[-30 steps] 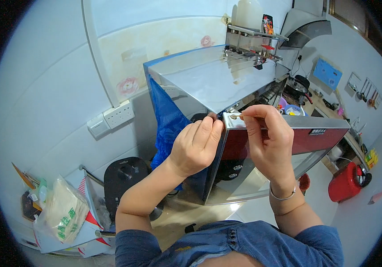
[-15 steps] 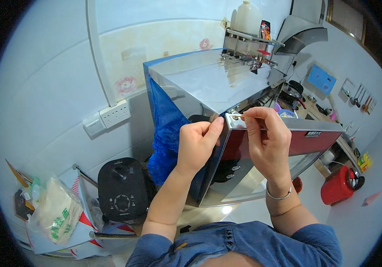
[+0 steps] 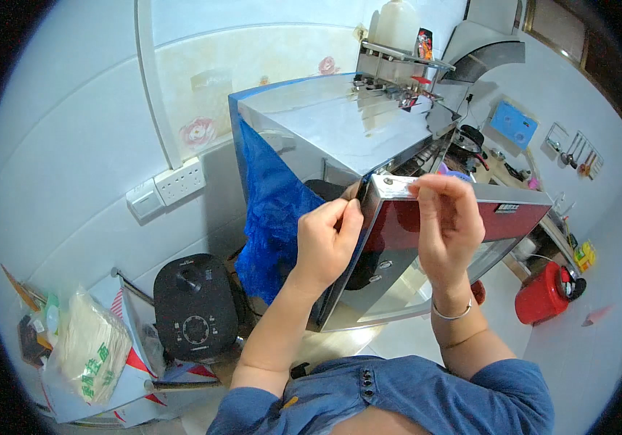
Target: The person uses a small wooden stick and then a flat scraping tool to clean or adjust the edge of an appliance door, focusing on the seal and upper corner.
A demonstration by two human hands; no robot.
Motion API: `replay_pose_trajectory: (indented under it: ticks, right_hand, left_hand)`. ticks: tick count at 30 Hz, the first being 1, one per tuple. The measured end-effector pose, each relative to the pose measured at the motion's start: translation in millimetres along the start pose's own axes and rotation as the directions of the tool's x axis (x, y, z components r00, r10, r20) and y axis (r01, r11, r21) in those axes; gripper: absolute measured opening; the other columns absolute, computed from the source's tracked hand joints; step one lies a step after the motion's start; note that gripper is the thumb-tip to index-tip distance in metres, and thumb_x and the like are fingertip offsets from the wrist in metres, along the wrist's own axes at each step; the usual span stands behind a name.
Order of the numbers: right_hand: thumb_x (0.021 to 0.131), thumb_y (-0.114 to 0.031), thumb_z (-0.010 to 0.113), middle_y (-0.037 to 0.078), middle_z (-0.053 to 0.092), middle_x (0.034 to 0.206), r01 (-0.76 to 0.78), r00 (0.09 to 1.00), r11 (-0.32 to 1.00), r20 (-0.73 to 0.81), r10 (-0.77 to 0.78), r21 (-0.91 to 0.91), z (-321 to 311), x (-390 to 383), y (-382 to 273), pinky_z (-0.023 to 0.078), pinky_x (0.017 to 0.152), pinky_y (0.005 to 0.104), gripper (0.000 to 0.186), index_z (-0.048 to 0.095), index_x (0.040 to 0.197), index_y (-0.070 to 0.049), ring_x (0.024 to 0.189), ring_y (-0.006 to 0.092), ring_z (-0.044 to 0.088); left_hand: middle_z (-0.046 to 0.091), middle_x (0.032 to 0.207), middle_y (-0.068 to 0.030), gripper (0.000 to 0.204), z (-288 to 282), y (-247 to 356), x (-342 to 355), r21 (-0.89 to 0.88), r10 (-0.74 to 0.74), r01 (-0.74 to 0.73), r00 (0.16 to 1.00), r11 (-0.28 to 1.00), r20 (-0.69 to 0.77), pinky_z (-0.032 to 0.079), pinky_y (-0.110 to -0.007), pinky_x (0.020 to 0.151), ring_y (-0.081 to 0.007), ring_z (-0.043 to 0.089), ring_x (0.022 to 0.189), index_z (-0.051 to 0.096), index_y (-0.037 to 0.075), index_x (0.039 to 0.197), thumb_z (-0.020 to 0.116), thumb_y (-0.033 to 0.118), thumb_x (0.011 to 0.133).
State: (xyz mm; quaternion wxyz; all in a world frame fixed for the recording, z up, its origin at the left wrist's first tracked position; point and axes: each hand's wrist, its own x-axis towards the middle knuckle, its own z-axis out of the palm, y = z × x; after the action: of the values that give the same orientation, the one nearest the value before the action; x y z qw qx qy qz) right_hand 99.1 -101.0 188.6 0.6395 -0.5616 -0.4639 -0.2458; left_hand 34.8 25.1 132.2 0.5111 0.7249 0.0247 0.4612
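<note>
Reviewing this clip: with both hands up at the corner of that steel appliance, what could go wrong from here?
1. The left hand pinches thin film at the sheet-metal corner of the steel appliance; that edge could cut a fingertip.
2. The right hand grips the red front panel by its top edge; a hard pull might flex it.
3. The loose blue film may tear and leave strips behind.

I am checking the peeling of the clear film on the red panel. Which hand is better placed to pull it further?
Probably the right hand: its fingertips pinch the film strip at the top edge of the red panel. The left hand presses the panel's left corner and seems to steady it.
</note>
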Motion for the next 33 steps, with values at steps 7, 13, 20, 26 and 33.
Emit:
replay_pose_trajectory:
  ticks: [7,13,20,26,33]
  right_hand:
    - [0.073,0.003,0.067,0.009,0.064,0.083,0.535,0.845,0.758,0.213,-0.491,-0.373,-1,-3,-1,0.050,0.073,0.0352,0.018,0.061,0.089,-0.003,0.076,0.0258,0.061]
    - [0.066,-0.003,0.068,0.006,0.064,0.087,0.562,0.825,0.672,0.262,-0.501,-0.483,11,-19,-4,0.046,0.068,0.0333,0.026,0.065,0.092,-0.006,0.075,0.0222,0.060]
    - [0.063,-0.005,0.070,0.001,0.061,0.080,0.513,0.843,0.650,0.187,-0.504,-0.561,22,-39,13,0.036,0.056,0.0303,0.031,0.067,0.093,-0.010,0.064,0.0178,0.053]
    - [0.063,0.002,0.068,0.006,0.062,0.082,0.404,0.904,0.768,0.090,-0.417,-0.498,32,-58,13,0.041,0.051,0.0301,0.031,0.065,0.093,-0.005,0.060,0.0208,0.055]
    - [0.064,0.007,0.066,0.011,0.064,0.082,0.276,0.957,0.901,0.004,-0.292,-0.334,33,-66,4,0.047,0.056,0.0301,0.028,0.062,0.090,-0.002,0.061,0.0239,0.058]
  left_hand:
    - [0.052,0.066,-0.0078,0.018,5,-2,-16,0.098,0.202,-0.193,0.976,0.976,-0.086,0.039,-0.026,0.054,-0.0142,0.048,0.058,0.056,-0.002,0.078,0.055,0.011,0.089]
    - [0.060,0.086,-0.0133,0.013,12,-11,-21,0.156,0.417,-0.393,0.892,0.906,-0.176,0.045,-0.035,0.066,-0.0307,0.056,0.076,0.057,0.001,0.086,0.066,0.006,0.078]
    - [0.058,0.104,-0.0143,0.014,-12,-5,6,0.355,0.581,-0.492,0.787,0.795,-0.208,0.042,-0.037,0.087,-0.0288,0.054,0.097,0.060,0.001,0.099,0.057,0.005,0.086]
    - [0.057,0.119,-0.0119,0.026,-24,-5,40,0.342,0.574,-0.586,0.805,0.734,0.148,0.028,-0.045,0.103,-0.0327,0.046,0.119,0.060,0.005,0.111,0.054,0.012,0.087]
    - [0.056,0.121,-0.0111,0.032,-19,-4,38,0.388,0.537,-0.556,0.827,0.735,0.168,0.023,-0.049,0.105,-0.0325,0.045,0.120,0.059,0.006,0.114,0.057,0.018,0.084]
